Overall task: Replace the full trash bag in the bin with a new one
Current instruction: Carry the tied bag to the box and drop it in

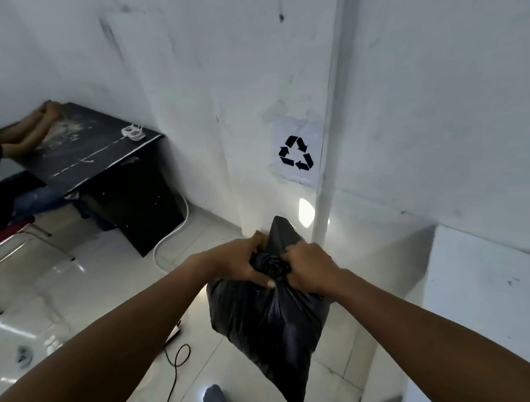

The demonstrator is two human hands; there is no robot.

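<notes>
A full black trash bag (267,326) hangs in the air in front of me, above the tiled floor. Its neck is gathered and twisted into a knot between my hands. My left hand (237,260) grips the neck from the left, thumb laid across the front. From the right, my right hand (309,266) curls its fingers around the same twisted neck. A loose flap of the bag's top sticks up behind my hands. No bin and no new bag are in view.
A recycling sign (296,152) is taped to the white wall ahead. A black desk (103,158) stands at the left, with another person's arms resting on it. A black cable (177,361) runs over the floor. A white ledge (483,294) stands at the right.
</notes>
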